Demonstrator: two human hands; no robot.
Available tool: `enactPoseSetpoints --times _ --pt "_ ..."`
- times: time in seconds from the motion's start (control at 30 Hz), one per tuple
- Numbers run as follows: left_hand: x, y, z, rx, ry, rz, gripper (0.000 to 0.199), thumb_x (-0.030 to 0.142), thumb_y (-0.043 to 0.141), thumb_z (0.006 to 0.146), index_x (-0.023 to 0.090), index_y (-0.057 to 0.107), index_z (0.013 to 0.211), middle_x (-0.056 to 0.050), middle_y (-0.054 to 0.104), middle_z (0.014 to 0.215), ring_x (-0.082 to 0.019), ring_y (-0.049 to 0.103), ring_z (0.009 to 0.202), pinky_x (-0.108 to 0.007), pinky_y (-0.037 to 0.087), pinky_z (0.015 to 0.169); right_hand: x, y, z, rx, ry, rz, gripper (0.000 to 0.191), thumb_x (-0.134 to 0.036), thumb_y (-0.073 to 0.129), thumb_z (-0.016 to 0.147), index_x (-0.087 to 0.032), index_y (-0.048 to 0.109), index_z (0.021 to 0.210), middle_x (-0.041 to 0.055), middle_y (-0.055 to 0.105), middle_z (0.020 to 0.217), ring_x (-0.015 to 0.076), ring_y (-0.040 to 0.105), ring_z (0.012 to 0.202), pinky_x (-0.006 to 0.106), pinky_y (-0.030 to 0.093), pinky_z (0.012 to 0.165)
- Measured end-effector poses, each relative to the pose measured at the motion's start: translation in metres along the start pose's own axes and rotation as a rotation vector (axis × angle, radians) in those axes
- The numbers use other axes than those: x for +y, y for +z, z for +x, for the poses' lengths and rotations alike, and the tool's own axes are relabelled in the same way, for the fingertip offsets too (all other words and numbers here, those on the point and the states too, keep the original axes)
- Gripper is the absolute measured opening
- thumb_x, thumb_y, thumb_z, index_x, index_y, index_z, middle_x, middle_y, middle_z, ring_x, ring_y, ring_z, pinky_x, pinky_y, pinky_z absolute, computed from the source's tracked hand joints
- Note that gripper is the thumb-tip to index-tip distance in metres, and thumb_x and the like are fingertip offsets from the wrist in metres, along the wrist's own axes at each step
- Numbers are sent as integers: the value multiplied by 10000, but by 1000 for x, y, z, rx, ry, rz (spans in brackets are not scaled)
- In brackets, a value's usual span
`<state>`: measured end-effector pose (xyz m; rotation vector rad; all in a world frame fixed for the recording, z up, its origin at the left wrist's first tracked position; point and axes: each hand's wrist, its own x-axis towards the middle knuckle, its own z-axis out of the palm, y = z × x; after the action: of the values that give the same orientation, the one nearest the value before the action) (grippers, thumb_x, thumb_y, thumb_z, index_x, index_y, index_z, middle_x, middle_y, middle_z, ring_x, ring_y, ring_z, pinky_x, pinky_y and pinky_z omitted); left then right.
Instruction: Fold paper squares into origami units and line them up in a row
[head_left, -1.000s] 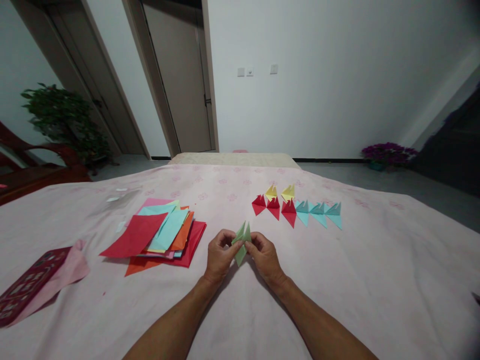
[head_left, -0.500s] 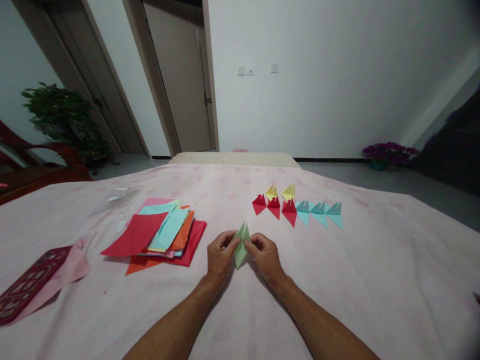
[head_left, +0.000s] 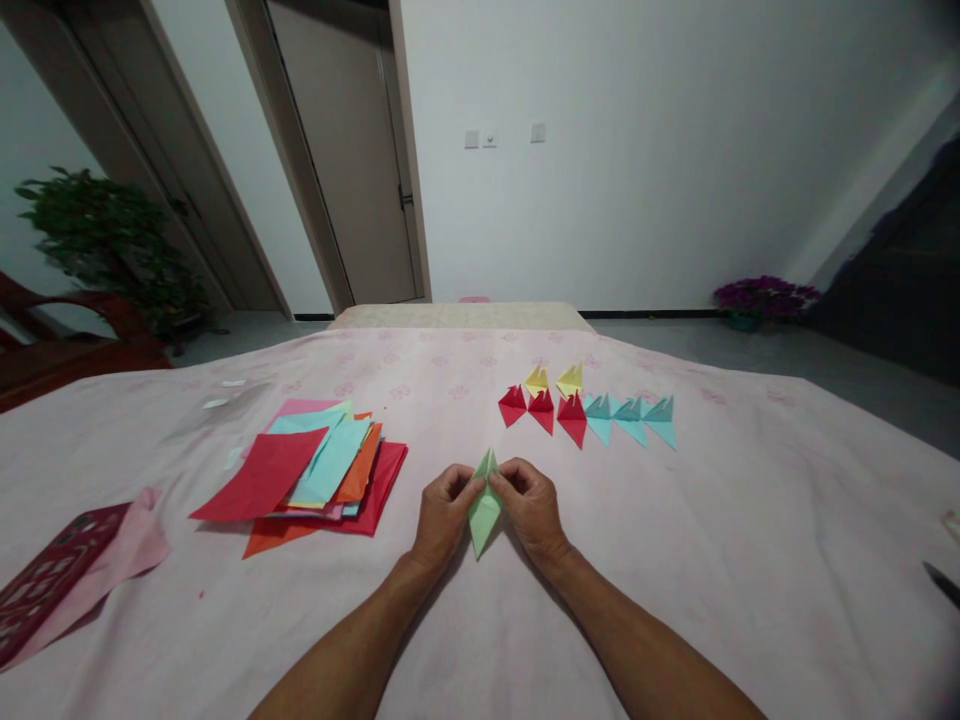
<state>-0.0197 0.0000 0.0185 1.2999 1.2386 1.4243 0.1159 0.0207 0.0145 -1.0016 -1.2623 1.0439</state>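
Centrally, green folded paper [head_left: 484, 508] sat near the bench's [head_left: 637, 600] near edge, left hand's [head_left: 442, 515] fingers pinching its left side, right hand's [head_left: 531, 505] fingers pinching its right.

Tablecloth [head_left: 675, 560]: pale pink cloth, matt, softly wrinkled, printed with faint flowers. Folded green piece [head_left: 484, 505] at centre: thin paper, matt, crisply creased. Red, yellow and light-blue folded birds [head_left: 571, 418], right of centre: paper, matt, sharp-edged. Stacked sheets [head_left: 330, 460], left of centre: flat paper, smooth, dull; red, blue, orange, pink. Clear sleeve [head_left: 236, 408] above them: thin plastic-looking film, slight sheen. Dark red packet [head_left: 56, 570], lower left: patterned surface, material uncertain. Chair [head_left: 90, 335], left edge: reddish-brown wood, polished look. Wall [head_left: 637, 160]: white, smooth, matt. Door [head_left: 349, 140]: grey-brown, smooth, low sheen; handle [head_left: 406, 199] dark, metal-looking. Floor [head_left: 660, 345]: grey, smooth, faintly reflective.
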Motion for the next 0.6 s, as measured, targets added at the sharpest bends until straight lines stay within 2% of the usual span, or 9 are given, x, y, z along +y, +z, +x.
enactPoseSetpoints --times 0.13,0.3,0.6 --pt "-3 0 2 -48 -13 2 260 403 721 767 145 689 750 5 632 679 -135 540 646 -239 428 627 1 -2 0 0 -14 -1 195 -326 717 745 -185 610 664 -27 569 621 129 504 602 246 421 580" --pt "-6 0 1 -46 8 59 257 399 724 762 148 690 720 4 617 649 -125 517 609 -223 401 579 -1 -1 2 -23 -5 25 189 -353 712 753 -183 632 727 -9 614 678 147 549 645 265 451 624" --pt "-5 1 -2 -64 45 157 269 404 714 760 157 652 671 7 577 628 -120 485 592 -219 370 549 -4 -2 4 42 -12 52 184 -349 711 745 -189 623 736 -22 587 664 135 521 622 260 437 603"
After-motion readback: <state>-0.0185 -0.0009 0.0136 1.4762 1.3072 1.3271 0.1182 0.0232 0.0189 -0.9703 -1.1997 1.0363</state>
